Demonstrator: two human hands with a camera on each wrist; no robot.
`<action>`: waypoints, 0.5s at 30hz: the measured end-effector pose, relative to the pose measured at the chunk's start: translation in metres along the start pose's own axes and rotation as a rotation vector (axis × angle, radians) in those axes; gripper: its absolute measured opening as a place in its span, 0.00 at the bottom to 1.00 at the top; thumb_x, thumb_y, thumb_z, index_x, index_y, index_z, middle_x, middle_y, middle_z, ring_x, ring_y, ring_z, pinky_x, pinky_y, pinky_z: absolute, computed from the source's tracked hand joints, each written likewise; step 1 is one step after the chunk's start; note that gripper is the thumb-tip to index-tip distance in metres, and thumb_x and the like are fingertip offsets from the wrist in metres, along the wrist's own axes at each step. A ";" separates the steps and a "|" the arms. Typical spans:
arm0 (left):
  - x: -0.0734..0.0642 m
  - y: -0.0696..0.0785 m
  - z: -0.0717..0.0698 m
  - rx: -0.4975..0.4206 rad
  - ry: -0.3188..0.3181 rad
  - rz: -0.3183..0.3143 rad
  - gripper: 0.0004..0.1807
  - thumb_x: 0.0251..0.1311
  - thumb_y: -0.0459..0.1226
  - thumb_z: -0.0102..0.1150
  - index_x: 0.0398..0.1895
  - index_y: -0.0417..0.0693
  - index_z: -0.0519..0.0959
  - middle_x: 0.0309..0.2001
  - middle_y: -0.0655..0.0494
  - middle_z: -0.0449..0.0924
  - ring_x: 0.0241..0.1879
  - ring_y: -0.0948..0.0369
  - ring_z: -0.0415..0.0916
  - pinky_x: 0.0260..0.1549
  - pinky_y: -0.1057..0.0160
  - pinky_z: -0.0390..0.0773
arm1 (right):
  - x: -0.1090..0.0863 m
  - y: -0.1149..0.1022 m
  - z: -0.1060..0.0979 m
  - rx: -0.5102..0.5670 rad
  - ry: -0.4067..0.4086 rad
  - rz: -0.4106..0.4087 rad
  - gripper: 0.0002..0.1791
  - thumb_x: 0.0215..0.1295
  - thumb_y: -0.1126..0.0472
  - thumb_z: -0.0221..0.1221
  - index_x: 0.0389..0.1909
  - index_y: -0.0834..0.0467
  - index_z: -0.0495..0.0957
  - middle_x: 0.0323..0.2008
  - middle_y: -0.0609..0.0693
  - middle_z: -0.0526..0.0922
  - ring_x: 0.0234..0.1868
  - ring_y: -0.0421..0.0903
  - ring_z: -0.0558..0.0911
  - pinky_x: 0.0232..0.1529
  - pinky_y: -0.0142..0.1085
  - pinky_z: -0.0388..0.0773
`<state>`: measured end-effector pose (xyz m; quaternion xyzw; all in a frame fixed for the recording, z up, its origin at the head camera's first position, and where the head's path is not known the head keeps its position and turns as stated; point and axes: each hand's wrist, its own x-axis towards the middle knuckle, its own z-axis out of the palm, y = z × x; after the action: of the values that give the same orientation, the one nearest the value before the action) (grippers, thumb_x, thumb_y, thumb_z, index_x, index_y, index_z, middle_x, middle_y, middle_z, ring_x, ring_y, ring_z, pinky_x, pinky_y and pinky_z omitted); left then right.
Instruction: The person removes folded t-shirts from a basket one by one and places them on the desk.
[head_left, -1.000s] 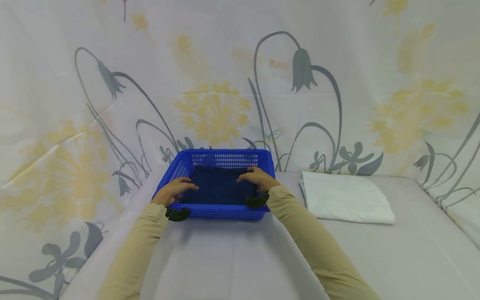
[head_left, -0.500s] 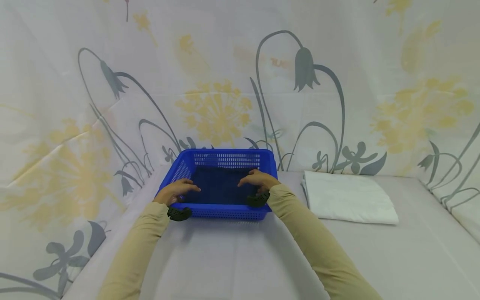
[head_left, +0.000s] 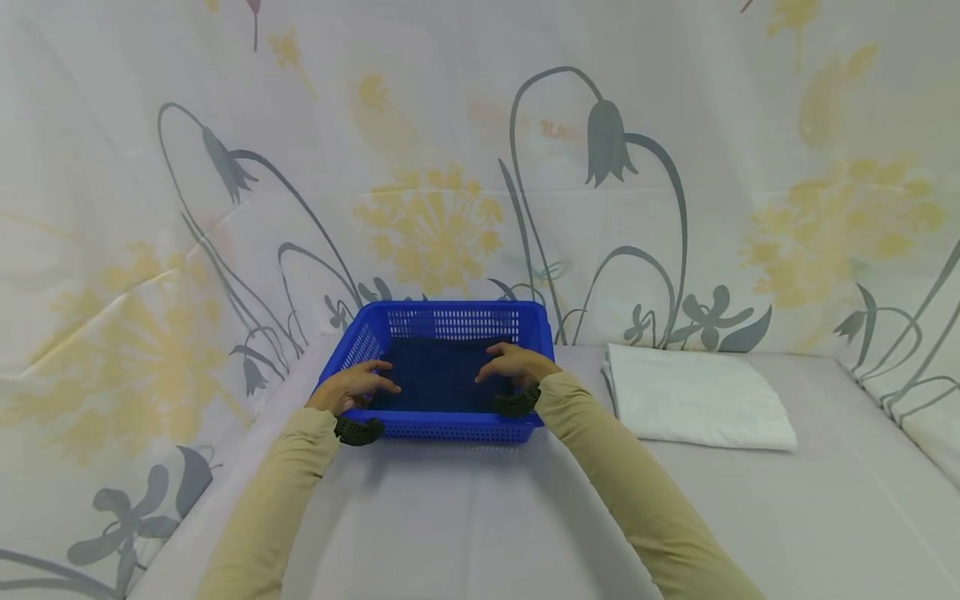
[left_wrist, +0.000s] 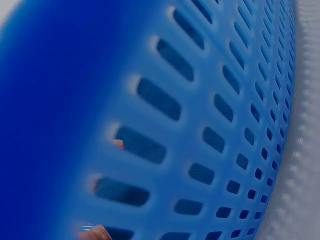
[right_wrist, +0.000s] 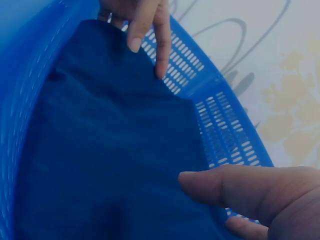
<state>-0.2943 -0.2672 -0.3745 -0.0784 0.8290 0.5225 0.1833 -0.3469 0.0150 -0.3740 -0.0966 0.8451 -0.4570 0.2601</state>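
A blue perforated plastic basket [head_left: 450, 424] stands on the white-covered table, and a dark navy folded cloth [head_left: 438, 375] lies flat inside it. My left hand [head_left: 351, 388] reaches over the basket's left side, its fingers loosely extended at the cloth's left edge. My right hand [head_left: 516, 364] is at the opposite end, thumb straight above the cloth [right_wrist: 110, 140] and another fingertip low beside its edge. Neither hand visibly grips the cloth. Mostly the basket's slotted wall [left_wrist: 200, 125] fills the left wrist view, with bits of a finger showing through the slots.
A folded white cloth [head_left: 693, 396] lies on the table to the right of the basket. Close behind the basket hangs a white curtain [head_left: 450, 133] printed with grey and yellow flowers. Another stretch of it borders the table on the left.
Both hands stay at the two ends of the navy cloth, with only slight finger shifts. Basket and white cloth keep their places; the head view has moved a little.
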 end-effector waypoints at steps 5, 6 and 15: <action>0.001 0.000 -0.001 0.025 -0.002 0.013 0.39 0.60 0.30 0.60 0.73 0.36 0.54 0.73 0.30 0.40 0.69 0.33 0.46 0.63 0.42 0.56 | 0.001 0.001 -0.001 -0.022 0.000 -0.004 0.41 0.58 0.62 0.64 0.73 0.57 0.58 0.69 0.64 0.60 0.62 0.65 0.67 0.51 0.51 0.75; 0.001 0.000 -0.001 0.013 -0.005 0.008 0.39 0.60 0.30 0.60 0.73 0.37 0.54 0.72 0.29 0.40 0.68 0.33 0.47 0.62 0.42 0.58 | 0.001 0.001 -0.002 -0.024 -0.003 -0.002 0.41 0.58 0.63 0.64 0.73 0.57 0.59 0.69 0.64 0.60 0.61 0.65 0.68 0.49 0.50 0.76; 0.001 0.000 0.000 -0.043 -0.016 -0.007 0.42 0.60 0.29 0.59 0.76 0.42 0.50 0.73 0.30 0.38 0.65 0.28 0.49 0.60 0.42 0.62 | 0.001 0.000 -0.003 0.004 -0.002 0.006 0.41 0.58 0.69 0.64 0.73 0.57 0.59 0.23 0.48 0.68 0.16 0.39 0.62 0.18 0.30 0.67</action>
<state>-0.2953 -0.2667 -0.3747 -0.0812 0.8157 0.5403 0.1902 -0.3491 0.0164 -0.3728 -0.0939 0.8443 -0.4576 0.2624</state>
